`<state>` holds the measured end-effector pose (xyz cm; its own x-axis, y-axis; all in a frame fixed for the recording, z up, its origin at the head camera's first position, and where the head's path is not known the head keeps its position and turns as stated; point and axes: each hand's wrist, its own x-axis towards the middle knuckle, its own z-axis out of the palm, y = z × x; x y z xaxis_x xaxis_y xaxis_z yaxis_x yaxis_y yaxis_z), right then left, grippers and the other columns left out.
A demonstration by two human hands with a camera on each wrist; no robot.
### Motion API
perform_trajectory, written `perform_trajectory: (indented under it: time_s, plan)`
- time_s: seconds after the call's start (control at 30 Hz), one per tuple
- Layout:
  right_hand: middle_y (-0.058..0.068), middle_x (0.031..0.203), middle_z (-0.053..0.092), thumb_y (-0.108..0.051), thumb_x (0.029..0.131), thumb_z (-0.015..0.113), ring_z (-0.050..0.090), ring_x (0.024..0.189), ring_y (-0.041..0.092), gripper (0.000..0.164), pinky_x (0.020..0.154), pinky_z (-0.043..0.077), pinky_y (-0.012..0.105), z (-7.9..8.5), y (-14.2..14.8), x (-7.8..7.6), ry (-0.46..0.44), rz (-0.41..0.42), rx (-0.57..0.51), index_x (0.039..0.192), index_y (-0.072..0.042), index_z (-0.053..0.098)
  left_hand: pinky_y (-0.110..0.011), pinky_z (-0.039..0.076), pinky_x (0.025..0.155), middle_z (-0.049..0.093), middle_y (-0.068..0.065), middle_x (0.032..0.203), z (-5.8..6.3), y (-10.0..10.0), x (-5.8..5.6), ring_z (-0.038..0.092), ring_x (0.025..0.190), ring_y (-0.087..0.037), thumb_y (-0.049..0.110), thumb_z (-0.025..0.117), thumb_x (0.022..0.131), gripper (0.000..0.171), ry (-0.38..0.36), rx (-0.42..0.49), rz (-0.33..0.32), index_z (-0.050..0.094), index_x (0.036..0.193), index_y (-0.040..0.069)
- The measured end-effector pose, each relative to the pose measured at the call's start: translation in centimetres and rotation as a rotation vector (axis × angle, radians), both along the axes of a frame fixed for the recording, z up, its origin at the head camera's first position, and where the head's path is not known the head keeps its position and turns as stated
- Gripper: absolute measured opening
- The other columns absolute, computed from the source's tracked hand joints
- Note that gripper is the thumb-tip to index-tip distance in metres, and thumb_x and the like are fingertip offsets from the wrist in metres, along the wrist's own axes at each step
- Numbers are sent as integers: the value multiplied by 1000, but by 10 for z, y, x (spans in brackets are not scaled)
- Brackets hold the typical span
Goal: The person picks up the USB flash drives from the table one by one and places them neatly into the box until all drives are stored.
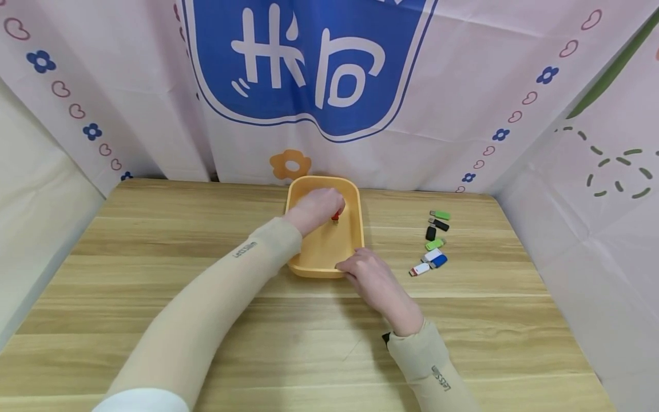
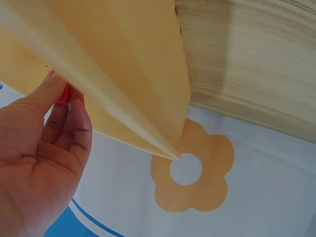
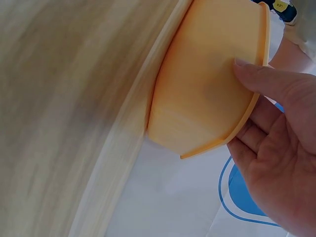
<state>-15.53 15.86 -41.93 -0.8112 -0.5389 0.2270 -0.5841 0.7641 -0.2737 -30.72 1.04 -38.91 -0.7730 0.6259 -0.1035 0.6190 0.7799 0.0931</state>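
The person's left hand (image 1: 318, 206) was down inside a yellow box (image 1: 321, 246) that stood at the back of the wooden table (image 1: 309, 355), its fingers closed in a pinch on a red USB stick (image 1: 336, 217). The stick's metal plug poked out toward the near end of the box, over the box's floor; whether it touched that floor, I couldn't tell. The right hand (image 1: 372, 277) had hold of the box's near right corner, thumb pressed to the outer wall and the other fingers over the rim, nearly closed with just the wall between them. Off to the right of the box, well apart from it, more sticks lay in a loose line on the table: a green stick (image 1: 441, 215) farthest back, then a long black stick (image 1: 440, 225) and a short black stick (image 1: 431, 233) close together, a lime stick (image 1: 435, 244), a white stick (image 1: 432, 255) just beside a blue stick (image 1: 439, 261), and a red-and-white stick (image 1: 421, 269) nearest the person. Both arms wore beige sleeves (image 1: 206, 303). Behind the table hung a pale cloth (image 1: 149, 97) with a big blue badge and an orange flower (image 1: 278, 165).
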Motion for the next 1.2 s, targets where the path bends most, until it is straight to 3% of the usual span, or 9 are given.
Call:
perform_trajectory:
  time_s: [0.23,0.4,0.6,0.7,0.9,1.07,1.2]
  plan:
    - [1,95,78,-2,87,74,71,96,18,15,107,48,39,-1,0,0,3,0,3,97,-11,79,-23,37,60,57,0,78,-5,4,-2,47,67,-15,-6,53,89,24,14,-42,14,73,87,8]
    - [1,95,78,-2,86,74,72,95,16,15,107,48,38,-1,0,1,10,5,8,98,-10,79,-24,39,62,62,-4,90,-8,7,-4,50,73,-16,-6,51,91,25,35,-53,8,72,88,8]
    - [1,96,78,-2,86,74,72,96,16,15,108,48,38,-1,0,1,4,2,2,98,-10,79,-28,54,80,61,-11,113,-12,11,-4,60,92,-22,-1,52,99,24,100,-64,3,73,104,8]
    - [1,96,78,-1,86,74,72,96,16,15,108,47,38,-1,0,1,5,5,1,98,-10,79,-30,56,89,56,-12,121,-14,12,-4,61,101,-24,2,53,100,24,139,-87,-17,73,113,8]
    - [1,94,78,-2,85,75,73,93,15,14,108,47,38,-1,-1,0,39,20,20,96,-10,79,-28,55,94,48,-14,129,-20,8,-4,56,107,-24,5,52,102,25,210,-166,-62,69,120,7]
    - [2,95,78,-1,86,74,72,95,16,15,109,47,39,-1,-1,0,18,7,13,98,-9,79,-31,55,89,46,-14,128,-27,0,-7,55,106,-26,0,49,102,27,169,-85,-57,69,117,5]
    - [2,96,78,-2,87,74,73,96,17,15,109,46,38,-1,0,0,11,2,13,98,-9,79,-34,54,85,47,-14,126,-32,-6,-10,55,106,-28,4,57,99,21,123,6,-60,72,112,8]
